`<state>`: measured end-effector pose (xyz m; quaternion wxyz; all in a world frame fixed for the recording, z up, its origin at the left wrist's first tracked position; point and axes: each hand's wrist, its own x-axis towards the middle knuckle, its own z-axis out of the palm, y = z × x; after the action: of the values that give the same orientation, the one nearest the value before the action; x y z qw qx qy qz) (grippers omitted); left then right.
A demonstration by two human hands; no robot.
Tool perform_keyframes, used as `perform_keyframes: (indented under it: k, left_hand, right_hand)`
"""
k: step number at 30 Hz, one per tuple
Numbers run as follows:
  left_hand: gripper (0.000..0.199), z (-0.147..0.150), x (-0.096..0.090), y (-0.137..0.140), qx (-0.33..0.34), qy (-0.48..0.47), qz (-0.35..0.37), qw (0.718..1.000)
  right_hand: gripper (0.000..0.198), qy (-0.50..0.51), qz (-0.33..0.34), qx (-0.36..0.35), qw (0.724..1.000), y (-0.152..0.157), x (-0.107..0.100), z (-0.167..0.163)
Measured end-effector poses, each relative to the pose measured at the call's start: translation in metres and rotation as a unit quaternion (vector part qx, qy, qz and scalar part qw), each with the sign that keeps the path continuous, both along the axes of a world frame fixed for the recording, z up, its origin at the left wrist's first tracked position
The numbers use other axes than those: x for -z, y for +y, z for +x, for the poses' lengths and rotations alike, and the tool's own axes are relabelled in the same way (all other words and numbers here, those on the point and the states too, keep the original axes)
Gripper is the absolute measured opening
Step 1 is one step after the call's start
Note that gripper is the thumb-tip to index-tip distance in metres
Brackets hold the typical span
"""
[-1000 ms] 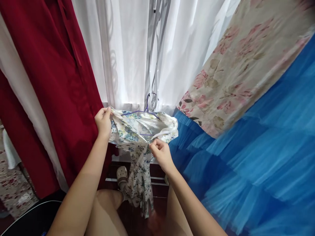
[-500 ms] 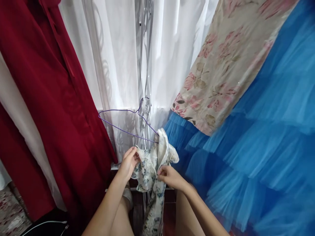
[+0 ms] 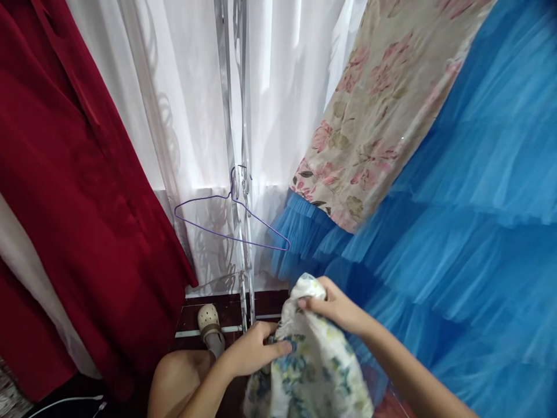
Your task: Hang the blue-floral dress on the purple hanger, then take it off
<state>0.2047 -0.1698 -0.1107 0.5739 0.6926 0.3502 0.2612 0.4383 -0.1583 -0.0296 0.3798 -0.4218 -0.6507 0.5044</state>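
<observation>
Floral garment [image 3: 304,360] gripped from two sides, low in the frame

On the left, a red cloth [image 3: 82,191] falls from the upper corner in long folds, its slant perhaps partly the wide lens. Beside it a white curtain [image 3: 187,87] forms the backdrop, and below, a clog [image 3: 209,316] sits on the floor near a bent knee.

At center, a purple hanger [image 3: 232,238] appears to hang by its hook from a silver stand [image 3: 224,75]; nothing is on its bar, and the garment is apart from it, nearer the bottom edge.

The left hand [image 3: 256,351], at lower center, has its thumb closed over the cloth's near side, which probably steadies the loose body. The right hand [image 3: 337,307], further right and higher, pinches the bunched top edge; with the two grips apart, the weight is likely shared and the fabric hangs down between them. Blur hides its lower part.

Toward the right edge, a pink-flowered panel [image 3: 369,133] lies over blue ruffled tulle [image 3: 456,261], whose layers spread wide beside the right forearm.
</observation>
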Motion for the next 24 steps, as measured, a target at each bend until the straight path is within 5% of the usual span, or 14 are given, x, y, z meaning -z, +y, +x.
perform_keyframes:
  k: [4, 7, 11, 16, 20, 24]
  left_hand:
    - [0.036, -0.023, 0.01, 0.011, -0.139, 0.063, 0.099, 0.983]
    - [0.037, -0.057, -0.016, 0.028, -0.202, 0.035, 0.165, 0.965]
    - [0.028, -0.109, -0.063, 0.044, -0.253, 0.04, 0.228, 0.939]
    - [0.002, -0.18, -0.089, 0.076, -0.31, 0.085, 0.274, 0.906]
    - [0.024, -0.224, -0.102, 0.12, -0.392, 0.061, 0.216, 0.892]
    - [0.025, -0.231, -0.141, 0.176, -0.415, 0.026, 0.188, 0.89]
  right_hand:
    - [0.025, 0.012, 0.099, 0.067, 0.993, 0.062, -0.041, 0.038]
    - [0.017, 0.072, 0.122, 0.105, 0.984, 0.118, -0.07, 0.028]
    - [0.02, 0.096, 0.09, 0.054, 0.99, 0.167, -0.087, -0.024]
    - [0.031, 0.106, 0.039, -0.031, 0.993, 0.174, -0.081, -0.07]
    - [0.031, 0.126, 0.051, -0.033, 0.99, 0.168, -0.08, -0.072]
    - [0.029, 0.097, 0.047, -0.031, 0.994, 0.164, -0.095, -0.063]
